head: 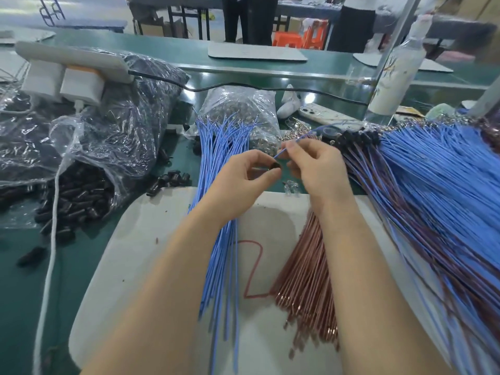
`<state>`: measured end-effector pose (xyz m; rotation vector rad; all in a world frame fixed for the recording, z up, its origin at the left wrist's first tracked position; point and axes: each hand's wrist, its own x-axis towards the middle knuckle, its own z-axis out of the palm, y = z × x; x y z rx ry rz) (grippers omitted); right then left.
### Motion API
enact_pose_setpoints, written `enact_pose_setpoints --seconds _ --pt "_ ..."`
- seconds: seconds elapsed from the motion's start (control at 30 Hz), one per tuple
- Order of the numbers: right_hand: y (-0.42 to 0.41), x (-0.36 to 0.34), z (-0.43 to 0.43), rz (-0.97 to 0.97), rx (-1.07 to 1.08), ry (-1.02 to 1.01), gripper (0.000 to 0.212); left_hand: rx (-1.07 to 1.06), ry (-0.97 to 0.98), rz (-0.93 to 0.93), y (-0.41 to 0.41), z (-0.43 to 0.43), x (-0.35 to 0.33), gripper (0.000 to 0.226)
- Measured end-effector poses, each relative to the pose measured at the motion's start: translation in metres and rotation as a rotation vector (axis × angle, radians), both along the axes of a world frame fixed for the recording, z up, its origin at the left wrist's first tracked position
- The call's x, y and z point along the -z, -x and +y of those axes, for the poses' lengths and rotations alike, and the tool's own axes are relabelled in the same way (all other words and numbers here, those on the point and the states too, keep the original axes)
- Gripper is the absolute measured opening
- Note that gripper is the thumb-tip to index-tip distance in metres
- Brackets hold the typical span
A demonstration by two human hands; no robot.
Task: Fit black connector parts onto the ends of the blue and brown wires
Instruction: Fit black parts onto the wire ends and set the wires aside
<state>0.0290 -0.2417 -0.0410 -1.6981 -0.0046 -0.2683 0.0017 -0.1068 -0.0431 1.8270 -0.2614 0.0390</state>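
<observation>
My left hand point(243, 175) pinches a small black connector part point(276, 165) between thumb and fingers. My right hand point(315, 166) pinches a single blue wire point(284, 151) whose end meets the connector. Under my left forearm lies a bundle of loose blue wires point(216, 163). A bundle of brown wires point(305, 280) lies under my right forearm. At the right spreads a big pile of blue and brown wires with black connectors fitted point(433, 198).
An open plastic bag spills black connector parts point(75, 201) at the left. Another clear bag point(243, 109) sits behind the blue wires. A white mat point(151, 239) carries the wires. A phone point(324, 115), a white bottle point(395, 74) and a power strip point(70, 77) stand farther back.
</observation>
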Motion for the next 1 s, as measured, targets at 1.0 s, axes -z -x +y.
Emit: enact_pose_setpoints --seconds 1.0 --pt "0.007 -0.005 0.014 -0.152 0.026 -0.107 0.012 -0.188 -0.169 -0.161 -0.006 0.001 0.012 0.011"
